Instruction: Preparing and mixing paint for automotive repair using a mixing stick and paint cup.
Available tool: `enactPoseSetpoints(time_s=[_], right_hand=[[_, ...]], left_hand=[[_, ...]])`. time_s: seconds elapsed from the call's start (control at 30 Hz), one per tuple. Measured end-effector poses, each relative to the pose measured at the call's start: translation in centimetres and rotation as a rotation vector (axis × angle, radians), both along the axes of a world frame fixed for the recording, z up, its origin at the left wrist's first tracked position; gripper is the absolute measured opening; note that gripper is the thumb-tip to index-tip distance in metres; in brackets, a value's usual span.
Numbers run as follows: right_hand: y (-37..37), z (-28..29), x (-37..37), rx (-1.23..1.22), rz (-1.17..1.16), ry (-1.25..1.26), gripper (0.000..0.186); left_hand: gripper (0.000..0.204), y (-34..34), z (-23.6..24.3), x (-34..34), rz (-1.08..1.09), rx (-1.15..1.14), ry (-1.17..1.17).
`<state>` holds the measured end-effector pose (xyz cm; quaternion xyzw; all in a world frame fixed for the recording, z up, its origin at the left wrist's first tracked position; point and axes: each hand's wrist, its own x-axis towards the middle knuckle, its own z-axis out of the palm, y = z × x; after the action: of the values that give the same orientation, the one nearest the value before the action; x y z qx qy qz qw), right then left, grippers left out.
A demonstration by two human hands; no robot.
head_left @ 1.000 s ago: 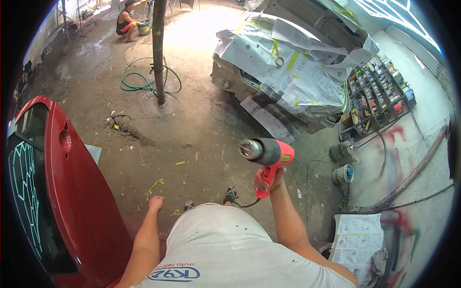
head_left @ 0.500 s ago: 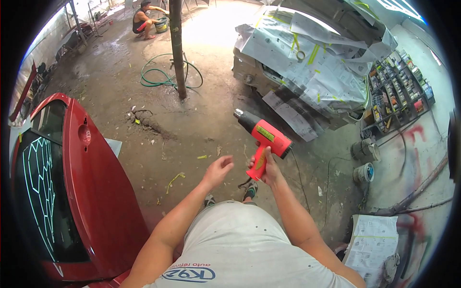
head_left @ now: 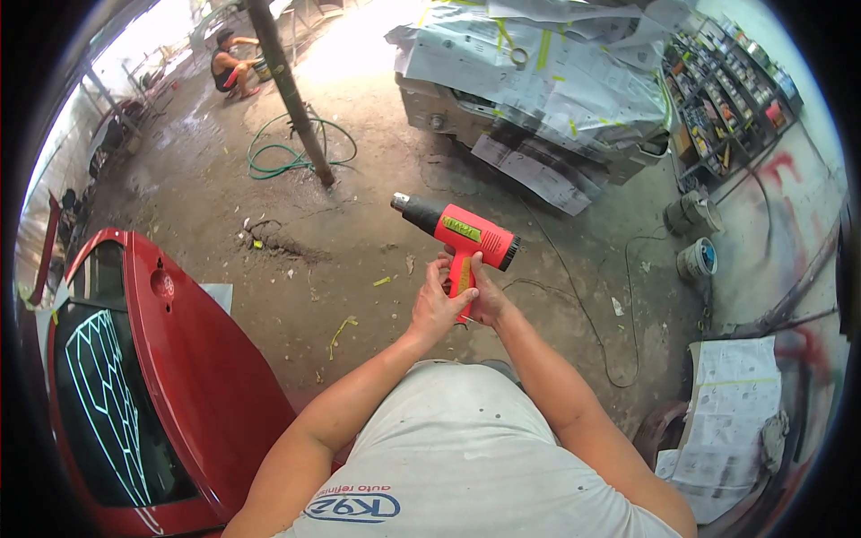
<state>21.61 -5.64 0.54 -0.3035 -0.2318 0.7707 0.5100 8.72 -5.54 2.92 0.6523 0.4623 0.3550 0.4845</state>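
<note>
A red and black heat gun (head_left: 480,238) is held in front of me, its metal nozzle pointing up and to the left and its handle downward. My right hand (head_left: 489,296) grips the handle from the right, thumb upright along it. My left hand (head_left: 439,300) is closed on the same handle from the left, covering part of it. A dark cord runs from near the handle across the concrete floor (head_left: 377,224). At my left stands a red car door (head_left: 215,359), its dark glass marked with pale turquoise lines.
A person (head_left: 231,67) squats by a bucket beyond a post (head_left: 296,108) and coiled green hose (head_left: 269,166). A paper-masked car part (head_left: 529,81) stands ahead. At the right are shelves of cans (head_left: 726,90), buckets (head_left: 695,260) and masking paper (head_left: 722,421).
My left hand has risen from low at the left and now holds the handle with my right. The gun has turned side-on and moved up and slightly left in view.
</note>
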Motion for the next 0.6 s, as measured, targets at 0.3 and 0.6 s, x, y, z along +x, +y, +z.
enactPoseSetpoints(time_s=[0.3,0.6], right_hand=[[-10.5,-0.7,12.8,0.073,-0.195,0.136,0.07],[-25.6,0.1,27.5,-0.137,-0.144,-0.633,0.068]], left_hand=[[0.055,-7.5,0.3,12.8,-0.253,0.005,-0.023],[0.041,-15.7,-0.1,28.6,-0.39,-0.176,0.163]])
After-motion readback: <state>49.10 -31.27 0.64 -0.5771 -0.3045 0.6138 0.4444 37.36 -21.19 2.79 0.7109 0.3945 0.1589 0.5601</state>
